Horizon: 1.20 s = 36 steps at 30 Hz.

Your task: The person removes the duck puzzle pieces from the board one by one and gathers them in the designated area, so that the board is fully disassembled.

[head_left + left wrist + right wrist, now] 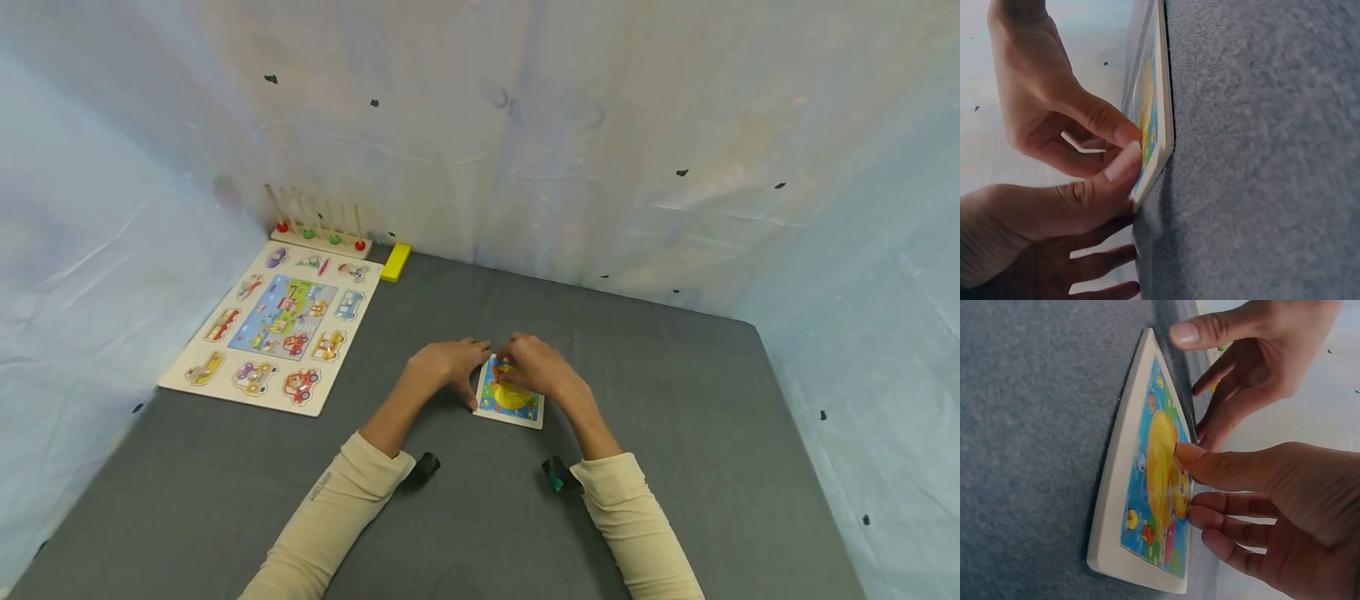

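A small wooden picture puzzle [512, 400] with a yellow duck on a blue and green ground lies flat on the grey tabletop. My left hand [452, 364] is at its left side, fingers extended, the thumb at the board's edge near a corner. Over the upper part of the picture, my right hand [534, 364] bends its fingers down and pinches at a puzzle piece [1182, 490], with the thumb on the yellow area. The fingers partly cover that piece. Seen from the right wrist, the board's pale wooden rim [1113, 487] lies against the cloth.
To the left lies a large wooden knob puzzle board [330, 392] with vehicle pieces. Behind it stands a pegged wooden rack [318, 242] with red and green beads, beside a yellow block [396, 262]. Pale sheeting [480, 150] walls the table at the back and sides.
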### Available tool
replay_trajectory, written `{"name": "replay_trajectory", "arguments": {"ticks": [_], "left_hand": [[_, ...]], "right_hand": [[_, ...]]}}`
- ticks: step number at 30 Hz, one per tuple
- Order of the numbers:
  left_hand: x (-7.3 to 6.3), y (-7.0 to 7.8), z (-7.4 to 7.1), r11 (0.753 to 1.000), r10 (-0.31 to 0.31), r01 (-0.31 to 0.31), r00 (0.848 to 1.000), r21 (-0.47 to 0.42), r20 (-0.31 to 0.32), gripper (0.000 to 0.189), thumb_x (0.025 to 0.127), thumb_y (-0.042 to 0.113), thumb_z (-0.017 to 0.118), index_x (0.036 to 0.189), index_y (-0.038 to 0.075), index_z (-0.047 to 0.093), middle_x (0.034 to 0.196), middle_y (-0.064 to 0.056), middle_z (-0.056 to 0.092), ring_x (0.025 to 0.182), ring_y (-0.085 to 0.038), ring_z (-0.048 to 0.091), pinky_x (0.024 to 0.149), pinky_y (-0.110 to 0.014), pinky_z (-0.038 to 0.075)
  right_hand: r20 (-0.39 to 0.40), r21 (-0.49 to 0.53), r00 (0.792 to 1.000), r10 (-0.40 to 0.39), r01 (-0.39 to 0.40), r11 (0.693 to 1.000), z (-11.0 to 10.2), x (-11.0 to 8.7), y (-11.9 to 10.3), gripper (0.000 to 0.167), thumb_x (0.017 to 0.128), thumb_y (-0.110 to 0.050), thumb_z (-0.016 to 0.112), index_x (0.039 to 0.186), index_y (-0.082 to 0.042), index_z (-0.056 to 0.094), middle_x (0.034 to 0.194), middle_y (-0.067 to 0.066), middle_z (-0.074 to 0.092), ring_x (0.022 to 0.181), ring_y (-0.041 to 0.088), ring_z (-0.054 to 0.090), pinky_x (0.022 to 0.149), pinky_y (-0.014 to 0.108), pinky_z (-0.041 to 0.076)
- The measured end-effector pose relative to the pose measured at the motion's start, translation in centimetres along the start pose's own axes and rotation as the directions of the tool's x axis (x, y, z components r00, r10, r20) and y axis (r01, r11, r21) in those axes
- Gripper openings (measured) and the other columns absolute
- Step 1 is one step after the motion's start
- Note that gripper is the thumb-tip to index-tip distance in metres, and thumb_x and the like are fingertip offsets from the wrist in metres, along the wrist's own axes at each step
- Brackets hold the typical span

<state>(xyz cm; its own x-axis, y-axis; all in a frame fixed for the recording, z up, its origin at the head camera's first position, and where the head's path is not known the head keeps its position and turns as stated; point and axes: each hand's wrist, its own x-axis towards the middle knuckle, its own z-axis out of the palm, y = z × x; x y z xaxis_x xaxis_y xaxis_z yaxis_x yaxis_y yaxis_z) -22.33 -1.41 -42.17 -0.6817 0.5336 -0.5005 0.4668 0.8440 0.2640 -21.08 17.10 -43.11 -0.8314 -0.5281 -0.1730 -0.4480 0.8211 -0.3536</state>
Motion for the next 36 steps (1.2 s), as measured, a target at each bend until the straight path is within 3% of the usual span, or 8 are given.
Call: {"name": "replay_trajectory", "arguments": {"ticks": [8, 16, 23, 29, 32, 36], "left_hand": [[0.1, 0.3, -0.1, 1.0, -0.024, 0.024, 1.0, 0.002, 0.018, 0.105, 0.084, 0.041, 0.087, 0.167, 0.015, 0.028, 0.178, -0.001, 0.017, 0.165, -0.028, 0.018, 0.129, -0.05, 0.034], [0.2, 1.0, 0.5, 0.999, -0.031, 0.032, 0.999, 0.043, -0.028, 0.111, 0.08, 0.042, 0.091, 0.165, 0.008, 0.029, 0.177, -0.006, 0.019, 0.164, -0.031, 0.021, 0.127, -0.048, 0.037], [0.1, 1.2, 0.5, 0.998, -0.048, 0.049, 0.998, 0.026, -0.032, 0.115, 0.076, 0.041, 0.093, 0.165, 0.007, 0.029, 0.178, -0.007, 0.017, 0.164, -0.032, 0.018, 0.129, -0.05, 0.034], [0.0, 1.2, 0.6, 0.998, -0.055, 0.056, 0.998, 0.021, -0.043, 0.114, 0.077, 0.04, 0.093, 0.165, 0.007, 0.03, 0.177, -0.008, 0.018, 0.164, -0.032, 0.02, 0.128, -0.05, 0.034], [0.1, 1.2, 0.6, 0.998, -0.057, 0.058, 0.997, 0.028, -0.044, 0.113, 0.077, 0.041, 0.093, 0.165, 0.007, 0.03, 0.177, -0.007, 0.019, 0.164, -0.031, 0.02, 0.128, -0.049, 0.036], [0.1, 1.3, 0.7, 0.998, -0.052, 0.054, 0.998, 0.04, -0.047, 0.113, 0.077, 0.041, 0.093, 0.165, 0.008, 0.03, 0.177, -0.007, 0.019, 0.164, -0.03, 0.021, 0.127, -0.048, 0.037]], "right_hand": [[-0.03, -0.028, 0.999, 0.026, -0.027, 0.999, 0.4, 0.0, -0.4, 0.027, 0.091, -0.017, 0.082, 0.115, -0.004, 0.079, 0.116, 0.011, 0.069, 0.097, 0.024, 0.067, 0.089, 0.041, 0.06], [-0.06, -0.044, 0.998, 0.009, -0.011, 0.999, 0.5, 0.1, -0.8, 0.023, 0.089, -0.015, 0.084, 0.11, -0.005, 0.08, 0.111, 0.01, 0.07, 0.095, 0.025, 0.068, 0.084, 0.04, 0.061], [-0.079, 0.001, 0.997, 0.027, -0.027, 1.0, 0.6, 0.2, -1.0, 0.022, 0.087, -0.012, 0.085, 0.107, -0.003, 0.08, 0.107, 0.012, 0.07, 0.093, 0.026, 0.067, 0.083, 0.04, 0.061], [-0.074, 0.025, 0.997, 0.02, -0.018, 1.0, 0.8, 0.4, -1.3, 0.009, 0.087, -0.01, 0.085, 0.091, -0.004, 0.079, 0.103, 0.012, 0.069, 0.087, 0.023, 0.062, 0.077, 0.036, 0.056], [-0.06, 0.002, 0.997, 0.038, -0.038, 0.999, 0.7, 0.5, -1.5, 0.012, 0.087, -0.012, 0.086, 0.088, -0.006, 0.075, 0.105, 0.012, 0.067, 0.087, 0.024, 0.06, 0.075, 0.037, 0.055], [-0.067, -0.063, 0.995, 0.067, -0.071, 0.996, 0.8, 0.5, -1.6, 0.022, 0.085, -0.016, 0.088, 0.097, -0.005, 0.073, 0.108, 0.011, 0.065, 0.093, 0.026, 0.062, 0.081, 0.039, 0.057]]}}
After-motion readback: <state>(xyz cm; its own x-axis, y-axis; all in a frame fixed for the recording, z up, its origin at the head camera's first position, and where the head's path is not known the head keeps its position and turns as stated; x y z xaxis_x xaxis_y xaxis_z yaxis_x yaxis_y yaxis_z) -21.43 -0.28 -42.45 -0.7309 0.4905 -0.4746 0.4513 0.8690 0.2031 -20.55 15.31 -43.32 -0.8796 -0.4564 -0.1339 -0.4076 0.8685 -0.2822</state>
